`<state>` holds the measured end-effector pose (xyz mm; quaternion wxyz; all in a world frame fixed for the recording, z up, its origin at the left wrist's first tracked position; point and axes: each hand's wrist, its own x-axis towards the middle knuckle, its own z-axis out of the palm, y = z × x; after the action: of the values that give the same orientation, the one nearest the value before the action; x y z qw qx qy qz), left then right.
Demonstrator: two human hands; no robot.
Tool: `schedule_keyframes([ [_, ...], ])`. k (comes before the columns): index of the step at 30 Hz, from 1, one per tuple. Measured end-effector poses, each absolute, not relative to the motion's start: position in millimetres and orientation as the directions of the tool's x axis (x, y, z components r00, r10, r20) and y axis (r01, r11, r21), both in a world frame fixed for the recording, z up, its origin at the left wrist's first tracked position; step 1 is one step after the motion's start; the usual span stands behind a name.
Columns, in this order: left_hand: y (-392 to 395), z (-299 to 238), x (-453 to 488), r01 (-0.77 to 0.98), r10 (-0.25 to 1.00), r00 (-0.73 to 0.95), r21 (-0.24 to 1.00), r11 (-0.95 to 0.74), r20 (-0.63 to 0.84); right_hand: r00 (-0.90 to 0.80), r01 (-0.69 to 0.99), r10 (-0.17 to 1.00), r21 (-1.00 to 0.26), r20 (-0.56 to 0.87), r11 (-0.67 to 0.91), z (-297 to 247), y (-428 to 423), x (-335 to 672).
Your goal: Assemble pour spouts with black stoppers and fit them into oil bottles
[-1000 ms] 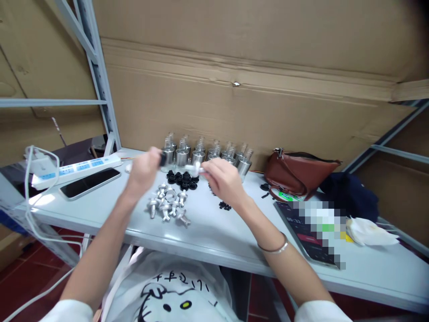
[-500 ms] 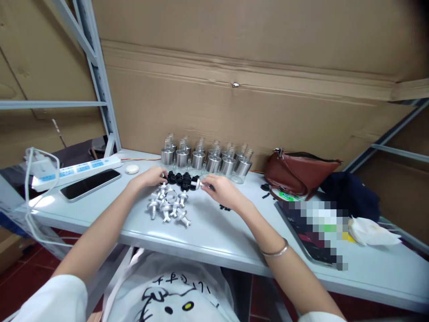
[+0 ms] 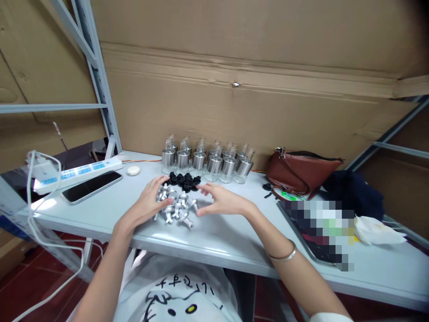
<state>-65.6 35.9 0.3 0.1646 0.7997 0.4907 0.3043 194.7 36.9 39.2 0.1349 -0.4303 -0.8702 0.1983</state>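
Note:
A heap of small silver metal fittings lies on the white shelf top. My left hand rests on the heap's left side with fingers spread. To the right of the heap, my right hand lies with fingers stretched out, touching its edge. Both hands hold nothing. Just behind the heap sits a cluster of black caps. Behind those stands a row of small glass bottles with silver collars.
A white power strip, a phone and a small white puck lie at the left. A brown leather bag, dark cloth, a dark tablet and crumpled tissue are at the right. Cardboard lines the back.
Both hands came down from holding parts in the air, set them down, and now lie open on either side of the silver heap.

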Motion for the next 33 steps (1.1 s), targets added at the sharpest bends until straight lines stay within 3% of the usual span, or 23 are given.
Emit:
schedule_keyframes([
  [5, 34, -21, -62, 0.648, 0.878, 0.394, 0.595, -0.475, 0.271, -0.698, 0.593, 0.715, -0.530, 0.037, 0.606, 23, 28, 172],
  [12, 26, -19, -59, 0.630, 0.868, 0.399, 0.600, -0.493, 0.294, -0.690, 0.553, 0.699, -0.485, 0.188, 0.677, 7, 30, 140],
  [20, 24, -19, -57, 0.647, 0.874, 0.366, 0.587, -0.486, 0.320, -0.707, 0.526, 0.668, -0.458, 0.234, 0.717, 2, 34, 140],
  [33, 23, -16, -56, 0.661, 0.883, 0.344, 0.585, -0.469, 0.320, -0.734, 0.536, 0.674, -0.536, 0.086, 0.652, 17, 29, 171],
])
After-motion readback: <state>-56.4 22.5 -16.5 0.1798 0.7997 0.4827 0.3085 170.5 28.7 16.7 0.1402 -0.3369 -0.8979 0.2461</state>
